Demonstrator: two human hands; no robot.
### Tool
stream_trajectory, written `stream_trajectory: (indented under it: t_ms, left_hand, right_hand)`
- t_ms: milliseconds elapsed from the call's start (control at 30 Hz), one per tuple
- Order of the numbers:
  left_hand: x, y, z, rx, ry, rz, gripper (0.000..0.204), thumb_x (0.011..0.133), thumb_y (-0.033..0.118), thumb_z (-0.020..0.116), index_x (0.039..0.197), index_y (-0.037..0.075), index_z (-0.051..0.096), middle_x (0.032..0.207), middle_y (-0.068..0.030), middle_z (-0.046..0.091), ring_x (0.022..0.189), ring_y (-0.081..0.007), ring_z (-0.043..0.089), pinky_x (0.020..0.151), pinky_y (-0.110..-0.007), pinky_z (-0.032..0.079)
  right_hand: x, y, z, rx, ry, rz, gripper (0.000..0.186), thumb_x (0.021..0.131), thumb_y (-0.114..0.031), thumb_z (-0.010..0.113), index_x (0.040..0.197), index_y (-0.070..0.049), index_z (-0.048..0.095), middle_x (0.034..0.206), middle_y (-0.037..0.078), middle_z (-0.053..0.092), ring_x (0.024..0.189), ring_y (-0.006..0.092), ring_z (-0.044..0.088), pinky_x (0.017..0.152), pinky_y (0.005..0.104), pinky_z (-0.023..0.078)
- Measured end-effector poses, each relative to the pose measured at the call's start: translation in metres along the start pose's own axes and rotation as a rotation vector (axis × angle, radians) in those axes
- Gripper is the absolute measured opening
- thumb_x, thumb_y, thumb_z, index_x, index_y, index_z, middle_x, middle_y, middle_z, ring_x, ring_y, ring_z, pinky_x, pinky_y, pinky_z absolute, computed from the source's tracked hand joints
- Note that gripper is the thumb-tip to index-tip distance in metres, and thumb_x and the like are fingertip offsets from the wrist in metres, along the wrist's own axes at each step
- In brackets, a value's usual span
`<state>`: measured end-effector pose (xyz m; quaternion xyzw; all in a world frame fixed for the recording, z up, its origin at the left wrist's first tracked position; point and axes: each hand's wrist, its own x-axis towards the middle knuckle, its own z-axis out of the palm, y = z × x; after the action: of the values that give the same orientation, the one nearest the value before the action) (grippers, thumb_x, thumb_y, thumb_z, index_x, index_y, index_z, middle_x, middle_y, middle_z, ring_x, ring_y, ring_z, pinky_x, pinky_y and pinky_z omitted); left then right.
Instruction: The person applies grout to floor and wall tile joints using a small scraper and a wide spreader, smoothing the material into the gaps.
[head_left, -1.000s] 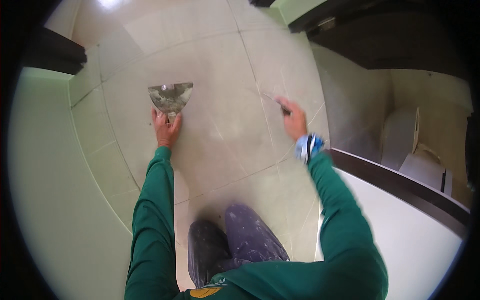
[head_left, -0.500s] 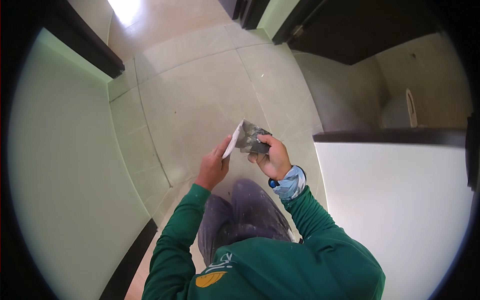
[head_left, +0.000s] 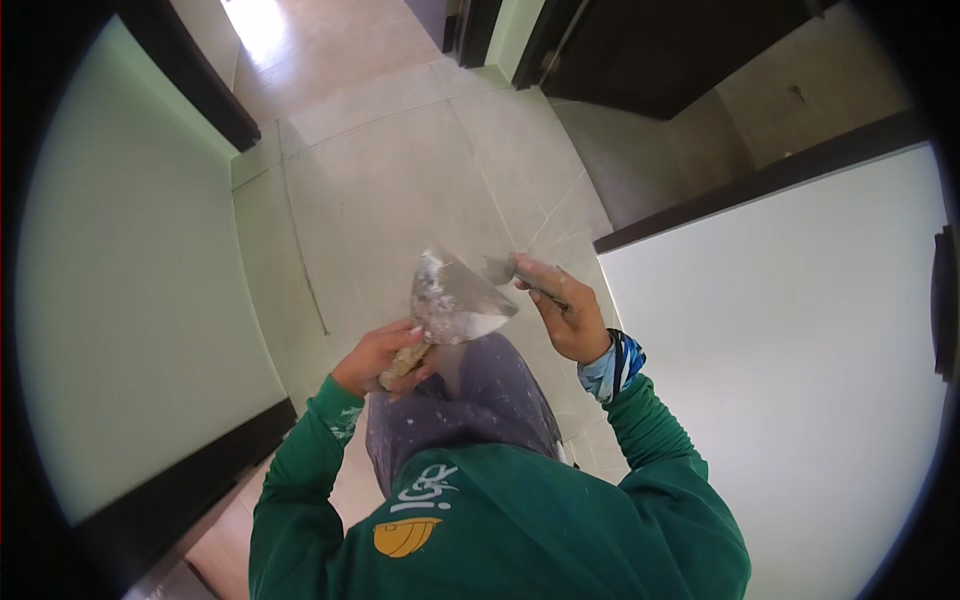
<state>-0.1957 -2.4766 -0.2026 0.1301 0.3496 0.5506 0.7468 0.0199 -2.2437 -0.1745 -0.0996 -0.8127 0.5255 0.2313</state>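
My left hand point(head_left: 385, 355) is closed round the worn, light-brown handle of a putty knife point(head_left: 455, 300). The wide triangular blade tilts up and away above my knees, its face crusted with white and grey filler. To its right, my right hand point(head_left: 568, 312) pinches a small, thin grey piece point(head_left: 500, 268) between thumb and fingers. That piece is blurred and partly covered by the fingers, so its kind cannot be made out. Its free end points toward the blade, with a small gap between them.
Pale floor tiles point(head_left: 380, 210) lie below and ahead. A light wall point(head_left: 150, 290) with a dark baseboard point(head_left: 190, 480) runs along the left. On the right stands a white panel point(head_left: 780, 330) with a dark top edge, and beyond it a dark door point(head_left: 660, 50).
My hands have moved apart. The putty knife has turned so its blade face shows, and my left hand is lower. The grey piece in my right hand has come away from the blade.
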Motion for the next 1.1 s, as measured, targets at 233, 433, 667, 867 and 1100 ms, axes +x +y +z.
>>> stream_trajectory:
  t_ms: [233,433,667,867,1100]
  left_hand:
    - [0.0,-0.031,0.078,0.148,-0.133,0.133,0.037,0.107,0.029,0.05,0.129,0.0,0.049,0.069,-0.0109,0.056,0.04,-0.0141,0.048,0.036,-0.027,0.041]
    - [0.001,-0.07,0.111,0.519,0.226,0.436,0.031,0.109,0.028,0.049,0.124,0.002,0.054,0.073,-0.0058,0.059,0.049,-0.0108,0.052,0.046,-0.025,0.044]
    - [0.022,-0.114,0.113,1.424,0.728,0.812,0.033,0.101,0.01,0.059,0.132,0.001,0.054,0.083,-0.0164,0.067,0.064,-0.0335,0.066,0.058,-0.041,0.052]
    - [0.005,-0.137,0.09,1.699,0.764,0.612,0.047,0.093,0.01,0.061,0.139,0.007,0.052,0.108,-0.0207,0.067,0.087,-0.042,0.068,0.069,-0.05,0.055]
    - [-0.088,-0.101,0.073,0.169,0.405,0.344,0.03,0.107,0.026,0.048,0.123,0.001,0.051,0.069,-0.0122,0.061,0.04,-0.0131,0.052,0.036,-0.029,0.044]
  right_hand:
    - [-0.055,0.021,-0.058,-0.439,-0.25,-0.138,0.069,0.085,0.019,0.045,0.146,-0.012,0.055,0.139,0.02,0.062,0.119,0.0368,0.065,0.103,0.0377,0.052]
    - [-0.098,0.037,-0.053,0.742,0.253,0.379,0.028,0.104,-0.005,0.048,0.128,0.006,0.057,0.115,0.017,0.069,0.088,0.0278,0.07,0.079,0.0403,0.058]
    - [-0.12,-0.02,-0.016,1.263,0.032,0.627,0.031,0.101,-0.018,0.05,0.115,0.004,0.064,0.099,0.018,0.073,0.078,0.0283,0.068,0.063,0.0408,0.053]
    - [-0.108,-0.039,-0.015,1.29,0.008,0.631,0.034,0.099,-0.019,0.049,0.119,0.005,0.063,0.1,0.019,0.074,0.079,0.0298,0.069,0.059,0.0397,0.052]
    - [-0.078,-0.046,0.007,0.366,-0.085,0.043,0.038,0.101,-0.002,0.056,0.138,0.005,0.052,0.113,0.016,0.07,0.093,0.0221,0.069,0.08,0.0372,0.057]
